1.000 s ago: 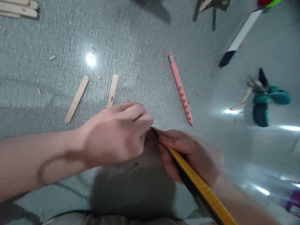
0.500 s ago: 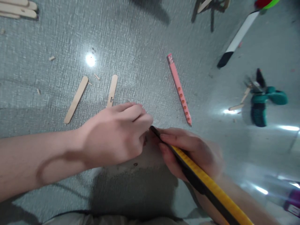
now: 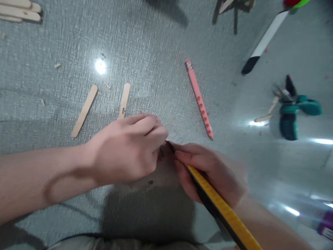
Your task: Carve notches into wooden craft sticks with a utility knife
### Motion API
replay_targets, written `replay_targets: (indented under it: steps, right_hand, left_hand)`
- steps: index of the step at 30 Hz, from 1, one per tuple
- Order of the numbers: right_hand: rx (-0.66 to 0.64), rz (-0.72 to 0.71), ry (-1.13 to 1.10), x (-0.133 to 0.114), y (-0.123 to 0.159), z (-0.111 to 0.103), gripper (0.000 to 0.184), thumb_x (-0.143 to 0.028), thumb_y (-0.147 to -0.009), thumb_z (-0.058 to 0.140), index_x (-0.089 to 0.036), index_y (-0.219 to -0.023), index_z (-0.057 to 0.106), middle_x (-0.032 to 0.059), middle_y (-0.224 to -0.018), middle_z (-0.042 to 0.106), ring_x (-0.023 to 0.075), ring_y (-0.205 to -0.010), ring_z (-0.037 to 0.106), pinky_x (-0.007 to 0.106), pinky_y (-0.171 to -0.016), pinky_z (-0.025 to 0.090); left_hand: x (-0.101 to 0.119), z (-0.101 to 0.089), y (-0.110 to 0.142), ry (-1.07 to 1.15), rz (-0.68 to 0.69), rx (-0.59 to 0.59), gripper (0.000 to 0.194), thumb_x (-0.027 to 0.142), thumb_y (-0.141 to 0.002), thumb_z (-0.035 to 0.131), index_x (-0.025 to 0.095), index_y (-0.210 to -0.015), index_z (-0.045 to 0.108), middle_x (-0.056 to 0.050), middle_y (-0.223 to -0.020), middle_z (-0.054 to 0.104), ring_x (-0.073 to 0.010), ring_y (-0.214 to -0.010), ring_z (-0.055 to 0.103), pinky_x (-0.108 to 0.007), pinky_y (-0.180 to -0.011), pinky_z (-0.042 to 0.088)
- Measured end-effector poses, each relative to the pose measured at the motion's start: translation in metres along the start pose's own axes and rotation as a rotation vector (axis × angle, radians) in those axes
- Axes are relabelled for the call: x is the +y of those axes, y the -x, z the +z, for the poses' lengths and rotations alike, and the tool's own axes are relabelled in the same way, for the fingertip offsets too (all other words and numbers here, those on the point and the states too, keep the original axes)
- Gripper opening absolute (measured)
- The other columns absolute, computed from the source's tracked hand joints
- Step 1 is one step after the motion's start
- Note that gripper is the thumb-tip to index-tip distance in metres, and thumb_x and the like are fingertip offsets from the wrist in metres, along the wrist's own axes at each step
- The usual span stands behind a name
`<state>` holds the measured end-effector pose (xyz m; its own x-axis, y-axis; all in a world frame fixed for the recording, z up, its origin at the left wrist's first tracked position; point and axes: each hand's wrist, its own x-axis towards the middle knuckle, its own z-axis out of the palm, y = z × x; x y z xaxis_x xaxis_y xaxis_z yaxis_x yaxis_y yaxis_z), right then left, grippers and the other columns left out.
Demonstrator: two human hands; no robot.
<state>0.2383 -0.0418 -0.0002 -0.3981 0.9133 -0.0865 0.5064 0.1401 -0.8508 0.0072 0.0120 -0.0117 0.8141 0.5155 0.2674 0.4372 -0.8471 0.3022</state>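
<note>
My right hand (image 3: 208,170) is closed round a yellow and black utility knife (image 3: 215,201), which slants from the lower right up to my left hand. Its dark, narrow tip meets the fingertips of my left hand (image 3: 130,149). Those fingers are curled in a pinch, knuckles up, and whatever they hold is hidden beneath them. Just beyond the left hand lies a craft stick with a small notch cut in it (image 3: 125,95), its lower end covered by the hand. A plain craft stick (image 3: 84,111) rests farther left.
A pink pencil (image 3: 199,99) lies ahead of my right hand. To the right are teal-handled pliers (image 3: 288,118) near a broken stick (image 3: 262,118), and a white and black marker-like object (image 3: 267,38). Several craft sticks (image 3: 20,13) are stacked at upper left, with wood chips (image 3: 57,65) scattered about.
The knife's rear end has swung slightly left, and its tip has shifted a little left and down. My right hand turned with it; my left hand barely moved.
</note>
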Motion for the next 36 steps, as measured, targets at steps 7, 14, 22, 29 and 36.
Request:
replay_targets:
  steps: [7, 14, 22, 29, 36]
  right_hand:
    - [-0.027, -0.194, 0.21, -0.003, -0.004, 0.001, 0.027, -0.011, -0.089, 0.057, -0.025, -0.111, 0.061, 0.0024, -0.08, 0.07, 0.0144, -0.06, 0.064, 0.025, -0.053, 0.055]
    - [-0.039, -0.196, 0.226, -0.005, -0.007, 0.0, 0.017, -0.013, -0.089, 0.057, -0.025, -0.101, 0.062, 0.0003, -0.07, 0.066, 0.0128, -0.053, 0.059, 0.025, -0.052, 0.054]
    - [0.018, -0.215, 0.228, -0.006, -0.005, 0.001, 0.031, -0.01, -0.085, 0.061, -0.028, -0.11, 0.06, 0.0022, -0.086, 0.074, 0.0155, -0.062, 0.069, 0.026, -0.051, 0.056]
    - [0.159, -0.183, 0.228, -0.009, -0.007, 0.002, 0.045, -0.01, -0.082, 0.062, -0.033, -0.12, 0.059, 0.0009, -0.097, 0.077, 0.0205, -0.075, 0.075, 0.032, -0.059, 0.062]
    - [0.138, -0.218, 0.273, -0.008, -0.013, 0.002, 0.037, -0.008, -0.083, 0.06, -0.029, -0.114, 0.06, 0.003, -0.1, 0.077, 0.0187, -0.082, 0.076, 0.028, -0.068, 0.063]
  left_hand:
    - [-0.001, -0.001, 0.0, 0.019, 0.024, -0.036, 0.034, 0.011, -0.099, 0.038, 0.015, -0.077, 0.063, -0.004, -0.09, 0.062, -0.02, -0.094, 0.063, -0.04, -0.083, 0.061]
    - [0.0, -0.004, 0.0, -0.015, 0.017, -0.035, 0.034, 0.011, -0.1, 0.037, 0.015, -0.081, 0.064, -0.004, -0.093, 0.064, -0.0196, -0.093, 0.064, -0.039, -0.082, 0.061]
    - [0.0, -0.002, -0.002, -0.021, -0.008, -0.046, 0.032, 0.013, -0.1, 0.036, 0.016, -0.086, 0.065, -0.003, -0.094, 0.065, -0.0185, -0.091, 0.064, -0.035, -0.08, 0.062]
    - [-0.001, -0.003, 0.0, -0.031, 0.036, -0.008, 0.031, 0.014, -0.099, 0.041, 0.015, -0.08, 0.066, -0.003, -0.093, 0.066, -0.0193, -0.092, 0.065, -0.036, -0.084, 0.061]
    - [-0.001, -0.001, -0.001, 0.003, -0.002, 0.001, 0.029, 0.016, -0.1, 0.041, 0.016, -0.084, 0.065, -0.002, -0.092, 0.064, -0.0181, -0.092, 0.063, -0.034, -0.083, 0.059]
